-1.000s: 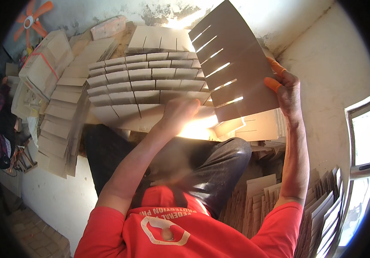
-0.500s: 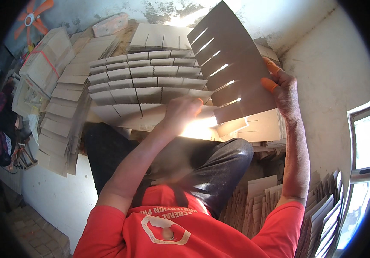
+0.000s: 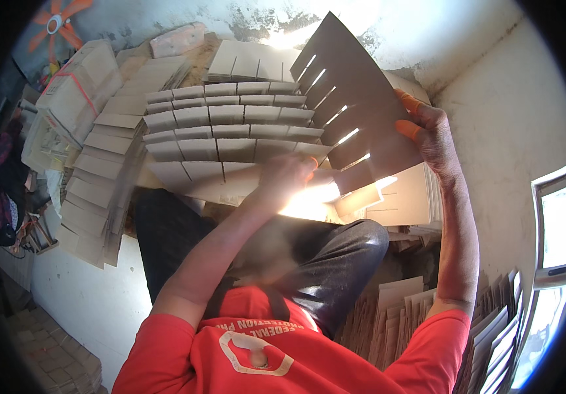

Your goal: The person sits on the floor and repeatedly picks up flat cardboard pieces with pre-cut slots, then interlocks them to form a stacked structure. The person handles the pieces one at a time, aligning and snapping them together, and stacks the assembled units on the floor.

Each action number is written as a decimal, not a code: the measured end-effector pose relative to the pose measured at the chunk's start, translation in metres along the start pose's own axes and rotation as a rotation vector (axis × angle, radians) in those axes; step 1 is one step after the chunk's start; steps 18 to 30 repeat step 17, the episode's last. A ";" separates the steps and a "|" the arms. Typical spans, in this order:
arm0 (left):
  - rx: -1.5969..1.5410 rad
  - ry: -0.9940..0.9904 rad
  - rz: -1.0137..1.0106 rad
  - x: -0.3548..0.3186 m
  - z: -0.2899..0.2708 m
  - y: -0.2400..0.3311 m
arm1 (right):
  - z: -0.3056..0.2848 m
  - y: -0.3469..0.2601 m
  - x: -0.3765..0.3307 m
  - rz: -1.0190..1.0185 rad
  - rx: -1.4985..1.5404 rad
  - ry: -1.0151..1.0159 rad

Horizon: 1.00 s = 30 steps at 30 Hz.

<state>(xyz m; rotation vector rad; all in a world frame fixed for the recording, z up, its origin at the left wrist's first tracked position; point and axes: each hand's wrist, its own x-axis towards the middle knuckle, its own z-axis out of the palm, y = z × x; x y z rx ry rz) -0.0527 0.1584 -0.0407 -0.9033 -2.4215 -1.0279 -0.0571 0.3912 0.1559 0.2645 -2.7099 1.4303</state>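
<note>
My right hand (image 3: pixel 429 134), with orange finger covers, grips the right edge of a tilted brown cardboard sheet (image 3: pixel 362 98). Several narrow slots cut in from the sheet's left edge let light through. Left of it stands a cardboard divider grid (image 3: pixel 230 117), its upright strips lined up in rows. Over the grid's near right end, close to the sheet's lower corner, my left hand (image 3: pixel 286 176) has its fingers curled together. Blur and glare hide what is between them. An orange cover shows on that hand too.
Slotted cardboard stacks lie behind the grid (image 3: pixel 253 60), along its left (image 3: pixel 102 157) and under the sheet at right (image 3: pixel 404 196). Upright cardboard pieces (image 3: pixel 401 308) fill the lower right. A box (image 3: pixel 76 85) and an orange fan (image 3: pixel 55 25) stand far left; a wall (image 3: pixel 499 125) bounds the right.
The whole view has shifted slightly. The sheet's top corner has tipped left and down, while my right hand keeps its grip. My left hand stays by the grid's near right end.
</note>
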 end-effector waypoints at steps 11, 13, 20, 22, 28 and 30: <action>-0.002 -0.033 -0.054 0.002 0.003 -0.003 | -0.002 0.004 -0.001 -0.009 -0.068 0.005; -0.006 -0.024 -0.044 0.002 0.003 -0.003 | -0.005 0.003 -0.003 0.024 -0.036 -0.035; -0.004 -0.009 -0.027 0.001 0.002 -0.003 | -0.009 0.005 -0.001 0.045 -0.082 -0.067; -0.004 -0.009 -0.027 0.001 0.002 -0.003 | -0.009 0.005 -0.001 0.045 -0.082 -0.067; -0.004 -0.009 -0.027 0.001 0.002 -0.003 | -0.009 0.005 -0.001 0.045 -0.082 -0.067; -0.004 -0.009 -0.027 0.001 0.002 -0.003 | -0.009 0.005 -0.001 0.045 -0.082 -0.067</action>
